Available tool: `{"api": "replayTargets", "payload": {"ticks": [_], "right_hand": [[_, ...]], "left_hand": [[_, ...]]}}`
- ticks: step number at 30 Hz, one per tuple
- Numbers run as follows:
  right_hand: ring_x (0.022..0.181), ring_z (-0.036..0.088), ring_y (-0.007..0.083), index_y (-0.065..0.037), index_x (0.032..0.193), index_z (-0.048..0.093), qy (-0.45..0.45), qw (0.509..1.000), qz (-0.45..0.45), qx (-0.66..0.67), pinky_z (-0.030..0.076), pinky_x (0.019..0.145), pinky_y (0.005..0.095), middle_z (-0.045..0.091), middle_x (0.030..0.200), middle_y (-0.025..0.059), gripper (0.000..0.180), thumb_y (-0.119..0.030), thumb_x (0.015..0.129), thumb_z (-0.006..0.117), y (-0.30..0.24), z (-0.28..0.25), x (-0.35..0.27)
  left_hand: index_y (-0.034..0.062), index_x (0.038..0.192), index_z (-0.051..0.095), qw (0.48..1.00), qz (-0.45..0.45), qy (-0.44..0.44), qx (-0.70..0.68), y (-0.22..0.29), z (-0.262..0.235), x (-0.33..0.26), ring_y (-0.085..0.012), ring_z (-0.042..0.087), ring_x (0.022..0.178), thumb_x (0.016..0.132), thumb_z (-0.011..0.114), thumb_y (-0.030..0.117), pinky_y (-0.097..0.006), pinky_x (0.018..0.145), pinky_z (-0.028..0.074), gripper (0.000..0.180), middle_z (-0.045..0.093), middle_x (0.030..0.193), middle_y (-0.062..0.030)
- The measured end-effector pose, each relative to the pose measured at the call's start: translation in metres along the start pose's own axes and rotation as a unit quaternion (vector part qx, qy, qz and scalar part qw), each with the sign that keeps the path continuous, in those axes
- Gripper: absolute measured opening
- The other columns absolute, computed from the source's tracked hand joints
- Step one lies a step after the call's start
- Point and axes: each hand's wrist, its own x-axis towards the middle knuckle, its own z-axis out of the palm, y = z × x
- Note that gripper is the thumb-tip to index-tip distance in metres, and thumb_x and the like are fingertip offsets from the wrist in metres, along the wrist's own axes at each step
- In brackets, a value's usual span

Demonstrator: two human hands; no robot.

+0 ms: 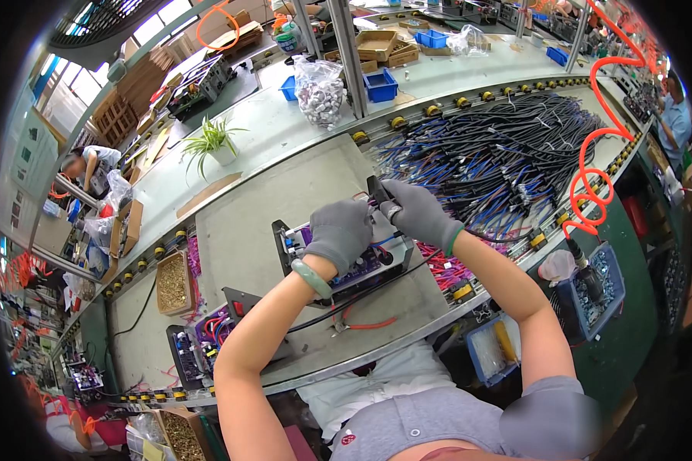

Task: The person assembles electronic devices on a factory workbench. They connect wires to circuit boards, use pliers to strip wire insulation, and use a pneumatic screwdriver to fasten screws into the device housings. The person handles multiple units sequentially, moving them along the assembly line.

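Black plate [374, 189] up-right of your left hand [340, 233] (its grip hidden, can't tell), long axis slanting; right hand [418, 214] nearer, fingers narrow on it.

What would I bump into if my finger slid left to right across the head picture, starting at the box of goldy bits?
Box of goldy bits → gloved left hand → gloved right hand → blue bin → person in blue
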Motion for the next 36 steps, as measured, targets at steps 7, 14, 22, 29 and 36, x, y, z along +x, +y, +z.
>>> {"api": "replayTargets", "payload": {"ticks": [7, 14, 22, 29, 36], "right_hand": [[0.082, 0.064, 0.0408, -0.004, 0.099, 0.059, -0.006, 1.000, 0.013, 0.002, 0.050, 0.071, 0.0469, 0.064, 0.084, 0.0211, 0.020, -0.019, 0.086, 0.059, -0.001, 0.000, 0.000], [0.080, 0.063, 0.0411, -0.004, 0.097, 0.059, 0.046, 0.999, -0.019, -0.003, 0.049, 0.069, 0.0486, 0.063, 0.081, 0.0204, 0.019, -0.019, 0.086, 0.060, 0.003, 0.008, -0.001], [0.085, 0.064, 0.0322, -0.006, 0.105, 0.066, 0.105, 0.980, -0.169, 0.009, 0.051, 0.075, 0.0405, 0.066, 0.090, 0.0153, 0.020, -0.017, 0.089, 0.061, -0.025, -0.027, -0.015], [0.077, 0.063, 0.0270, -0.012, 0.081, 0.068, 0.146, 0.952, -0.256, -0.087, 0.049, 0.067, 0.0384, 0.064, 0.079, 0.0049, 0.012, -0.021, 0.076, 0.074, -0.032, -0.042, -0.002], [0.096, 0.062, 0.0304, -0.007, 0.103, 0.065, 0.133, 0.970, -0.202, 0.004, 0.051, 0.082, 0.0384, 0.062, 0.101, 0.0144, 0.030, -0.006, 0.074, 0.073, -0.011, -0.001, -0.005]], "left_hand": [[0.0081, 0.081, 0.066, 1.000, 0.007, 0.019, 0.009, -0.001, 0.006, 0.001, -0.0333, 0.067, 0.075, 0.084, 0.058, 0.024, -0.045, 0.067, 0.053, 0.018, 0.068, 0.083, -0.0125], [0.0095, 0.083, 0.066, 0.994, 0.089, 0.060, 0.010, -0.004, 0.023, 0.012, -0.0328, 0.067, 0.074, 0.083, 0.058, 0.020, -0.044, 0.065, 0.054, 0.013, 0.068, 0.082, -0.0113], [0.0069, 0.091, 0.064, 0.997, 0.040, 0.045, -0.051, 0.010, -0.013, -0.010, -0.0361, 0.067, 0.078, 0.092, 0.051, 0.026, -0.049, 0.069, 0.054, 0.023, 0.067, 0.084, -0.0176], [-0.0009, 0.099, 0.068, 0.927, 0.003, 0.017, -0.375, -0.001, -0.022, -0.008, -0.0217, 0.068, 0.075, 0.092, 0.061, 0.031, -0.035, 0.074, 0.053, 0.034, 0.071, 0.084, -0.0149], [0.0095, 0.091, 0.071, 0.991, 0.059, 0.067, -0.097, -0.008, -0.014, -0.012, -0.0342, 0.067, 0.079, 0.084, 0.062, 0.022, -0.044, 0.072, 0.053, 0.018, 0.068, 0.086, -0.0151]]}}
